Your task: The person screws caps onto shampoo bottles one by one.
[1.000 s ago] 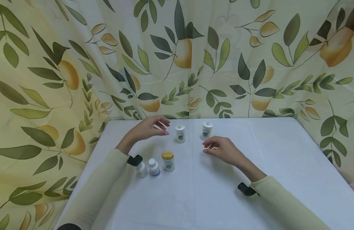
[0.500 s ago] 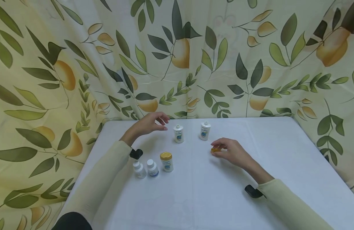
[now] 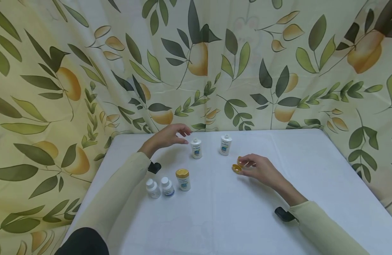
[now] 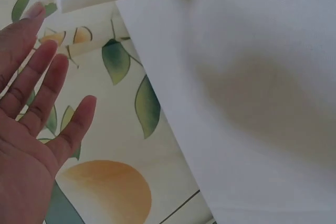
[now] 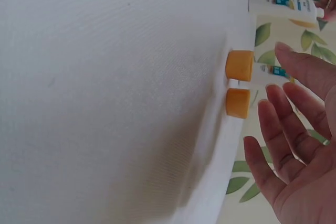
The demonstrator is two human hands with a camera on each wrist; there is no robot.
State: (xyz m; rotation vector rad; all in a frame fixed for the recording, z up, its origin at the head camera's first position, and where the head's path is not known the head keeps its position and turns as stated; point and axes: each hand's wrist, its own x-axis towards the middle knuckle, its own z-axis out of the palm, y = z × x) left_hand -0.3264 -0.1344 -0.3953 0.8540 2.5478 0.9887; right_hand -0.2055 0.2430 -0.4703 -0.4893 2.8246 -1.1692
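Observation:
In the head view my right hand [image 3: 259,169] is just over the table beside two yellow-orange caps, the nearer cap [image 3: 236,168] showing at its fingertips. The right wrist view has both, one cap [image 5: 239,65] and a second cap [image 5: 238,103], standing on the cloth apart from my loosely spread fingers [image 5: 278,129]. Two uncapped white bottles stand upright at the back, a left bottle [image 3: 196,149] and a right bottle [image 3: 225,146]. My left hand [image 3: 167,137] hovers by the left bottle's top, its fingers relaxed and nothing in its grasp.
Left of centre stand a white bottle with a gold cap [image 3: 183,180] and two smaller white-capped bottles, one bottle [image 3: 167,187] and another bottle [image 3: 153,189]. A white cloth covers the table [image 3: 208,219]. A leaf-and-fruit patterned curtain [image 3: 202,88] hangs behind.
My right hand has moved a little right, away from the right bottle, and its fingers have come off the yellow-orange cap. The left hand stays beside the left bottle.

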